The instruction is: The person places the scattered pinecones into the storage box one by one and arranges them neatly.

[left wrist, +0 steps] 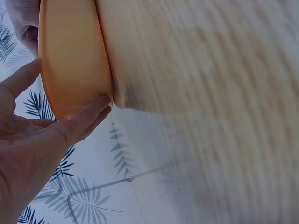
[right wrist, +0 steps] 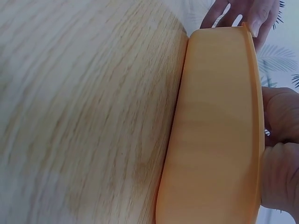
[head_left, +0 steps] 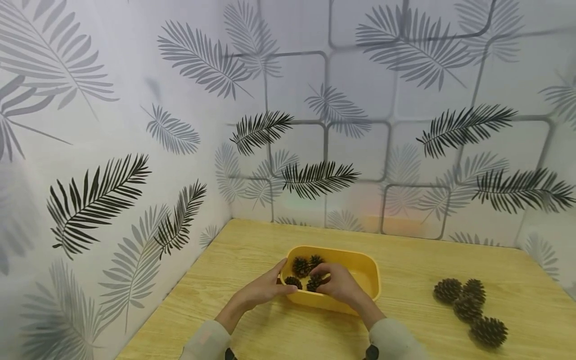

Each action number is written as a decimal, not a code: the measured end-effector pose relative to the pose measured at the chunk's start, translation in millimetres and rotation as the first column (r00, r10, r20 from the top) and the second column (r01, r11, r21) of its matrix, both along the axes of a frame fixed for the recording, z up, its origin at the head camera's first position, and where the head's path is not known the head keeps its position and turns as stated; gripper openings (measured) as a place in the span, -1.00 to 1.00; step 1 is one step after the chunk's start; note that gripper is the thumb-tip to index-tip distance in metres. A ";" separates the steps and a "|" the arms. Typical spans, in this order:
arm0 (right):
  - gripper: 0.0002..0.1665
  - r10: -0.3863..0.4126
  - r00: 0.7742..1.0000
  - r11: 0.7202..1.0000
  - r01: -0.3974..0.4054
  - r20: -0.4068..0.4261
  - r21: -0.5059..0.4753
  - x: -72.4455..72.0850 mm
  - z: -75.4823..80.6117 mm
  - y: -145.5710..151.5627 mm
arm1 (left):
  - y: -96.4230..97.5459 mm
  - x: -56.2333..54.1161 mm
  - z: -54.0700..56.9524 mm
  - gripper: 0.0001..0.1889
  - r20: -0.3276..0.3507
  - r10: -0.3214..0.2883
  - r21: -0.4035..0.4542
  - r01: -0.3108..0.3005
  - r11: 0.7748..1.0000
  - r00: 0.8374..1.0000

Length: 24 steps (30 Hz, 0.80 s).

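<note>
On the table sits a yellow plastic box [head_left: 333, 301] with rounded corners. My left hand [head_left: 263, 289] holds its left end, thumb on the near rim and fingers against the outside, as the left wrist view also shows. Inside the box my right hand [head_left: 336, 282] grips a pine cone [head_left: 312, 284] between thumb and fingers. More pine cones lie by it in the left part of the box, among them one near the back [head_left: 300, 267]. From the right wrist view, the box's side wall [right wrist: 215, 126] hides the cones almost wholly.
Several pine cones [head_left: 468, 307] lie grouped on the table to the right of the box. The pale wooden table [head_left: 405, 260] meets a leaf-patterned wall covering [head_left: 297, 150] at the back and left.
</note>
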State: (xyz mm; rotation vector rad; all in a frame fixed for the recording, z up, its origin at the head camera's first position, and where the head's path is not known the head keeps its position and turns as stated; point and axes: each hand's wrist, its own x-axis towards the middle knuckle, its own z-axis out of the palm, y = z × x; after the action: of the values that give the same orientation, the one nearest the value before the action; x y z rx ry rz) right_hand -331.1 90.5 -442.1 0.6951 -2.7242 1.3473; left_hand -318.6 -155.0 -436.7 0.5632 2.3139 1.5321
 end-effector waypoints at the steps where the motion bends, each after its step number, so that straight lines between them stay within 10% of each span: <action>1: -0.59 0.009 1.000 1.000 -0.009 -0.006 0.003 0.2 0.4 -0.1 | -0.1 -0.2 0.0 -0.02 0.001 0.001 -0.001 -0.001 1.000 1.000; 24: -0.54 0.007 0.999 0.999 -0.005 0.043 -0.041 5.3 3.7 2.0 | 1.3 2.8 2.1 0.00 0.002 0.013 -0.009 -0.013 1.000 1.000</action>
State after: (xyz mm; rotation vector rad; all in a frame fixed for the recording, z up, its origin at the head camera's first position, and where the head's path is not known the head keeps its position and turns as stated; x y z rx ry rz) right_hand -325.9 92.5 -438.4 0.6802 -2.7210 1.4308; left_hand -315.7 -153.7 -434.6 0.5456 2.3263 1.5271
